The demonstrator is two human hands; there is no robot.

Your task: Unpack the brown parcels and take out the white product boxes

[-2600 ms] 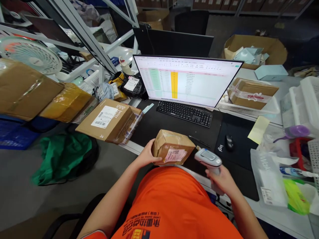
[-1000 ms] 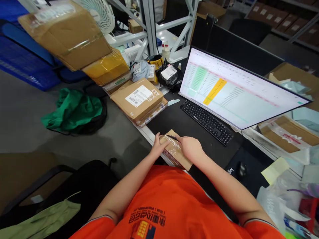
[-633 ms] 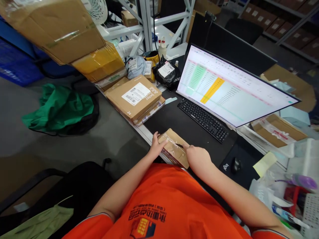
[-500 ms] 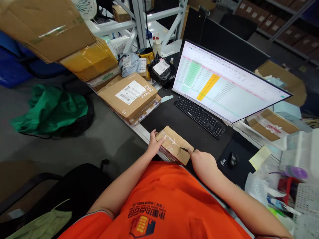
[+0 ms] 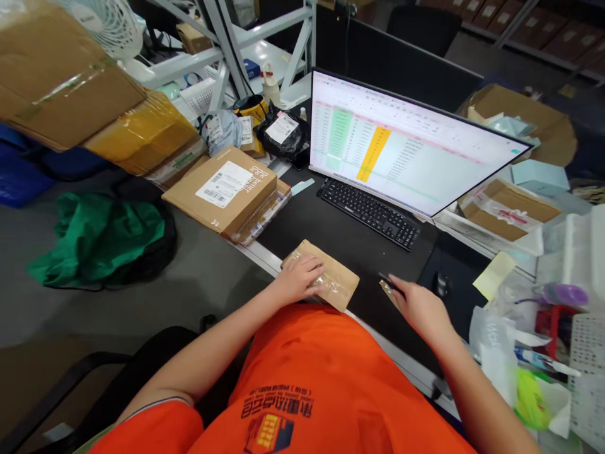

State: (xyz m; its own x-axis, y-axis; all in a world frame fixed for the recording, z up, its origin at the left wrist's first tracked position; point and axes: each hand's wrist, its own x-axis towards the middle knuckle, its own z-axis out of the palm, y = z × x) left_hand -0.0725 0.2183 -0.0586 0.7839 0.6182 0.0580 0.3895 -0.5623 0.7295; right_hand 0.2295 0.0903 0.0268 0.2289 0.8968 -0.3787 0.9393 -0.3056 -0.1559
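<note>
A small brown cardboard box (image 5: 341, 277) with clear tape lies at the desk's front edge, close to my body. My left hand (image 5: 299, 276) rests over its left part, fingers spread on the taped top and covering some of it. To the right of the box and apart from it, my right hand (image 5: 420, 306) is closed around a slim dark knife (image 5: 390, 279), its tip pointing left. A narrow brown shiny strip (image 5: 386, 289) shows just under the knife; whether it is tape or cardboard is unclear.
Behind the box are a keyboard (image 5: 368, 214) and a large monitor (image 5: 406, 145). A mouse (image 5: 442, 285) lies right of my hand. Labelled parcels (image 5: 222, 189) are stacked at the left, larger cartons (image 5: 61, 75) beyond. Plastic bags and baskets (image 5: 593, 366) crowd the right side.
My right hand has pulled the knife away from the box to the right, with a brown strip now beside it. My left hand has shifted from the box's left edge onto its top.
</note>
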